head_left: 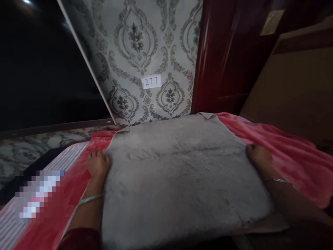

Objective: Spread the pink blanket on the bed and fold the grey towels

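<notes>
A grey fleecy cloth [179,173] lies spread flat in front of me on a pink blanket [286,152]. My left hand [97,164] rests at the cloth's left edge with its fingers curled onto the edge. At the right edge is my right hand [258,156], closed, its fingertips tucked out of sight at the cloth. Each wrist wears a thin metal bangle. The cloth hides part of both forearms.
Behind the cloth is a patterned grey wall [145,45] with a small white label reading 277 [151,82]. A dark red door [229,55] and a brown panel [299,86] stand at the right. A striped sheet [70,156] shows at the left.
</notes>
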A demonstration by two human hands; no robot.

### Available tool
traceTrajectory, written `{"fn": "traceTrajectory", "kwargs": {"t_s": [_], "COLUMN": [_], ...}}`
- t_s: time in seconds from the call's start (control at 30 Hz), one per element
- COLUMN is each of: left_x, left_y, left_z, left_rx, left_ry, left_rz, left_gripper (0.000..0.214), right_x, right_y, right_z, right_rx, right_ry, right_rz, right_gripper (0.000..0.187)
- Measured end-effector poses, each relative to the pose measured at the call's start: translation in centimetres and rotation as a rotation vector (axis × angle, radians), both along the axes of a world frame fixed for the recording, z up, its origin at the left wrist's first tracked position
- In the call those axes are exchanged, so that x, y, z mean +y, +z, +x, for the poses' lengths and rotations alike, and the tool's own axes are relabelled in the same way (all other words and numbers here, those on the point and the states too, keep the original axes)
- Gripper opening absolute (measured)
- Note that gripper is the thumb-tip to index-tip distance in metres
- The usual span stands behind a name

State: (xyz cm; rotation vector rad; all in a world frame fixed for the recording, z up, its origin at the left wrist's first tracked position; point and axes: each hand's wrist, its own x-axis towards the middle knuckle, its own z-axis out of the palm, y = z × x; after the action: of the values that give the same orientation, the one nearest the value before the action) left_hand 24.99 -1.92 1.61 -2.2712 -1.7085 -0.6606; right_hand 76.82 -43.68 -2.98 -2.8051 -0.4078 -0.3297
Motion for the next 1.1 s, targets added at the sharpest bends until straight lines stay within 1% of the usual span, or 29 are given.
{"fn": "traceTrajectory", "kwargs": {"t_s": [0.03,0.07,0.1,0.13,0.17,0.2,0.23,0.27,0.3,0.33,0.37,0.43,0.5,0.57,0.63,0.77,0.83,0.9,0.97,1.0,1.03,1.07,1.1], "left_x": [-0.3,-0.7,-1.1,-1.5,-1.8,-1.9,-1.8,-1.6,-1.1,-0.6,0.0,1.1,1.9,2.2,2.2,1.8,1.5,0.9,-0.3,-1.2,-2.2,-3.6,-5.1], "left_y": [-0.1,-0.4,-0.7,-1.1,-1.4,-1.7,-2.0,-2.1,-2.1,-2.1,-1.9,-1.6,-1.3,-1.2,-1.2,-1.0,-0.6,-0.2,0.4,0.7,0.8,0.9,0.8], "left_z": [0.8,1.9,3.0,4.0,4.9,5.6,6.0,6.0,5.8,5.3,4.6,3.2,2.0,1.3,1.1,1.1,1.0,1.0,1.7,2.5,3.6,4.9,6.4], "left_rx": [0.062,0.132,0.198,0.258,0.304,0.334,0.346,0.344,0.333,0.32,0.303,0.266,0.227,0.197,0.184,0.182,0.171,0.162,0.174,0.186,0.202,0.22,0.242], "left_ry": [-0.12,-0.246,-0.358,-0.447,-0.511,-0.548,-0.557,-0.541,-0.503,-0.45,-0.383,-0.247,-0.154,-0.11,-0.088,-0.088,-0.094,-0.099,-0.094,-0.104,-0.142,-0.198,-0.315], "left_rz": [0.049,0.042,-0.009,-0.088,-0.178,-0.262,-0.328,-0.37,-0.394,-0.411,-0.42,-0.429,-0.428,-0.43,-0.44,-0.465,-0.459,-0.408,-0.317,-0.266,-0.223,-0.188,-0.174], "left_gripper": [0.058,0.06,0.06,0.059,0.058,0.058,0.058,0.06,0.061,0.062,0.063,0.065,0.067,0.068,0.07,0.072,0.071,0.067,0.062,0.059,0.057,0.056,0.054], "right_x": [0.6,1.5,2.7,4.0,5.4,6.8,7.9,8.8,9.3,9.5,9.3,8.2,6.4,4.4,2.4,-0.8,-1.8,-2.2,-1.4,-0.6,0.6,2.0,3.6], "right_y": [0.1,0.1,0.0,-0.2,-0.4,-0.7,-1.0,-1.3,-1.6,-1.9,-2.0,-2.3,-2.4,-2.6,-2.8,-3.0,-2.8,-2.4,-1.8,-1.5,-1.1,-0.7,-0.4], "right_z": [-0.3,-0.7,-1.3,-2.0,-2.8,-3.6,-4.2,-4.6,-4.8,-4.7,-4.2,-2.7,-0.9,0.7,1.8,2.2,1.6,0.4,-1.7,-3.2,-4.8,-6.6,-8.6], "right_rx": [-0.021,-0.043,-0.068,-0.097,-0.116,-0.119,-0.102,-0.073,-0.037,-0.002,0.026,0.052,0.064,0.089,0.119,0.156,0.182,0.192,0.145,0.103,0.06,0.023,0.0], "right_ry": [0.011,0.035,0.086,0.176,0.301,0.444,0.582,0.692,0.755,0.763,0.734,0.628,0.521,0.435,0.387,0.34,0.305,0.244,0.175,0.178,0.219,0.301,0.421], "right_rz": [0.011,0.023,0.031,0.029,0.013,-0.016,-0.057,-0.101,-0.14,-0.17,-0.191,-0.211,-0.216,-0.21,-0.201,-0.206,-0.211,-0.197,-0.163,-0.144,-0.128,-0.117,-0.113], "right_gripper": [0.047,0.048,0.05,0.052,0.054,0.056,0.057,0.057,0.058,0.059,0.06,0.063,0.064,0.066,0.067,0.067,0.066,0.065,0.065,0.065,0.065,0.064,0.063]}}
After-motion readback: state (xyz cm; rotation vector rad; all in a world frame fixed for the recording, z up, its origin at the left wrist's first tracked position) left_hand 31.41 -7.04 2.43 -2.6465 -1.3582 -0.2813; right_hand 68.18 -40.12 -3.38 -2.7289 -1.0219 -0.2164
